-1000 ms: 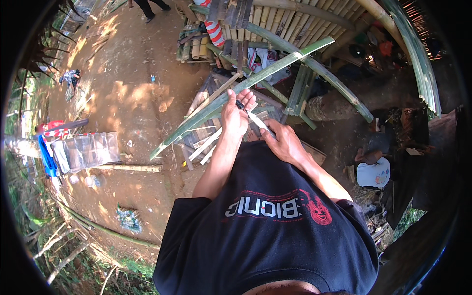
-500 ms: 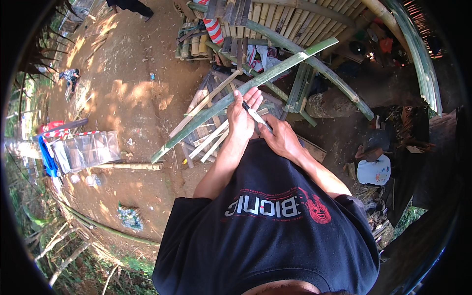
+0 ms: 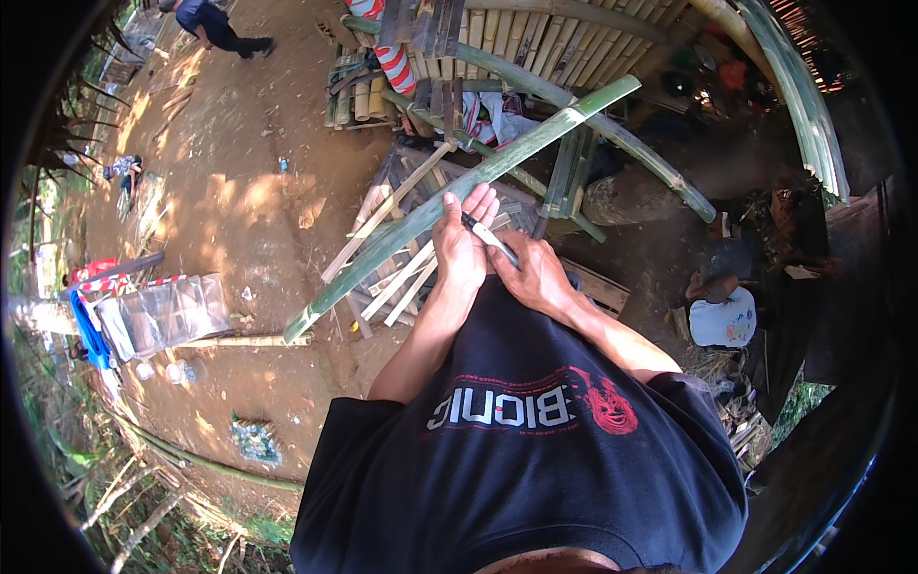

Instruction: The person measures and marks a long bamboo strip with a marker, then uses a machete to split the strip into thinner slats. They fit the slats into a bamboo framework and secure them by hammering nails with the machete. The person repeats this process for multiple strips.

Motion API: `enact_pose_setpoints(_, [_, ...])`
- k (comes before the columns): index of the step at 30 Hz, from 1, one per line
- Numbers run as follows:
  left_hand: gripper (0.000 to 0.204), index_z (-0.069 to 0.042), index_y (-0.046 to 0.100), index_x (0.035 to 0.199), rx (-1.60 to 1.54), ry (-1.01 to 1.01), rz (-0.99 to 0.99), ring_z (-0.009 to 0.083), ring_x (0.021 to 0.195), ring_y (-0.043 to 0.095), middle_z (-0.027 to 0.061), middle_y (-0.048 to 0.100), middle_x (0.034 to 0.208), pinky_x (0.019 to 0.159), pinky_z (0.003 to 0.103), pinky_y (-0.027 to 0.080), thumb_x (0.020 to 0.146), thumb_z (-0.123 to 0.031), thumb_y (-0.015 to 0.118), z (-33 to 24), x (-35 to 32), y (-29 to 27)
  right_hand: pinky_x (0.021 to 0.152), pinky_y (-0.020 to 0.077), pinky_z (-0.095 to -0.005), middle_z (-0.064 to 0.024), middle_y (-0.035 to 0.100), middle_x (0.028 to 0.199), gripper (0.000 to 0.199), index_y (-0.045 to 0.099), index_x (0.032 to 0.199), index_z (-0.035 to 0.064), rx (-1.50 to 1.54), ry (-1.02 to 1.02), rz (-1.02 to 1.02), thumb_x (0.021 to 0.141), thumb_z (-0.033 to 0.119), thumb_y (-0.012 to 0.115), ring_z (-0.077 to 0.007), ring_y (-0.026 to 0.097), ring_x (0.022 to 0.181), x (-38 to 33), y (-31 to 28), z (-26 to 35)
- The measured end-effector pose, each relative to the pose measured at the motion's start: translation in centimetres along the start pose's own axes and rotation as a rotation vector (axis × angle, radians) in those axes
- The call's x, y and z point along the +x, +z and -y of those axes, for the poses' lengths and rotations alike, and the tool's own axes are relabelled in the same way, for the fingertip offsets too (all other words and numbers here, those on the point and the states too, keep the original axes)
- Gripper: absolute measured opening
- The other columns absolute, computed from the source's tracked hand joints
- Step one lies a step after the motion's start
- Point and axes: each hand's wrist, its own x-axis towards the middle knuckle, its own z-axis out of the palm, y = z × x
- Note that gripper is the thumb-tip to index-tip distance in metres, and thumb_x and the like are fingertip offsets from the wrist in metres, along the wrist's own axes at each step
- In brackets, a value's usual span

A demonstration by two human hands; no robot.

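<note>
My right hand (image 3: 534, 271) is closed around a slim white tool with a black end (image 3: 492, 237); whether it is a marker or a small knife I cannot tell. The tool's black end points toward the palm of my left hand (image 3: 463, 241). That hand is turned palm up with its fingers stretched out, and nothing shows gripped in it. Just beyond its fingertips a long green bamboo pole (image 3: 402, 234) runs slantwise from lower left to upper right. Its thumb is close to the pole; whether they touch is unclear.
Below the pole lie pale split bamboo strips (image 3: 413, 285) on a slatted wooden frame. A bamboo slat platform (image 3: 535, 43) stands at the far side. To the right is a white container (image 3: 724, 319); far left, a clear-sided box (image 3: 186, 311). A person (image 3: 215, 27) walks at the upper left.
The view has shifted slightly, and the person at the upper left has come further into sight. My hands keep nearly the same pose, with the tool still in the right one.
</note>
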Motion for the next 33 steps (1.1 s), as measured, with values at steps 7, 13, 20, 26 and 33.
enact_pose_setpoints(7, [0.064, 0.012, 0.047, 0.132, 0.022, -0.014, 0.037, 0.0317, 0.13, 0.048, 0.0214, 0.053, 0.135, 0.116, 0.045, 0.035, 0.103, -0.046, 0.04, -1.8, 0.4, -0.1, 0.072, 0.0514, -0.0524, -0.0273, 0.066, 0.079, 0.033, 0.064, 0.111, 0.0002, 0.008, -0.075, 0.05, 0.09, 0.024, 0.057, -0.0456, 0.065, 0.077, 1.1, -1.0, -0.1])
enact_pose_setpoints(13, [0.055, 0.006, 0.05, 0.132, 0.039, 0.078, 0.132, 0.0265, 0.133, 0.049, 0.0163, 0.055, 0.138, 0.116, 0.042, 0.036, 0.101, -0.04, 0.049, -5.6, 2.4, -1.4, 0.079, 0.0514, -0.0498, -0.0239, 0.069, 0.088, 0.032, 0.067, 0.111, 0.0041, -0.006, -0.192, 0.31, 0.088, 0.026, 0.061, -0.0427, 0.066, 0.086, 0.7, -4.8, 0.4])
enact_pose_setpoints(20, [0.054, 0.009, 0.052, 0.126, 0.188, -0.055, 0.161, 0.029, 0.126, 0.055, 0.0219, 0.059, 0.129, 0.113, 0.042, 0.041, 0.103, -0.038, 0.045, -4.8, 0.9, -1.8, 0.078, 0.0502, -0.0497, -0.0226, 0.068, 0.086, 0.028, 0.068, 0.102, 0.003, -0.051, -0.259, 0.388, 0.085, 0.024, 0.061, -0.0422, 0.065, 0.086, 0.6, -4.5, 0.6])
enact_pose_setpoints(26, [0.059, 0.014, 0.052, 0.123, 0.128, -0.097, 0.177, 0.0325, 0.127, 0.054, 0.0276, 0.058, 0.128, 0.114, 0.044, 0.04, 0.104, -0.04, 0.041, -4.4, -0.5, -1.5, 0.077, 0.0501, -0.0458, -0.0233, 0.069, 0.087, 0.028, 0.069, 0.104, -0.0001, 0.013, -0.304, 0.502, 0.087, 0.02, 0.059, -0.0395, 0.066, 0.085, 0.4, -5.5, 1.4])
enact_pose_setpoints(33, [0.06, 0.015, 0.054, 0.12, 0.203, -0.057, 0.168, 0.0345, 0.128, 0.052, 0.0297, 0.057, 0.129, 0.115, 0.046, 0.039, 0.104, -0.041, 0.043, -4.7, -0.8, -1.9, 0.072, 0.0489, -0.0475, -0.0225, 0.066, 0.082, 0.021, 0.066, 0.09, -0.0022, 0.087, -0.344, 0.492, 0.084, 0.018, 0.062, -0.0399, 0.065, 0.08, 0.9, -4.4, 1.3])
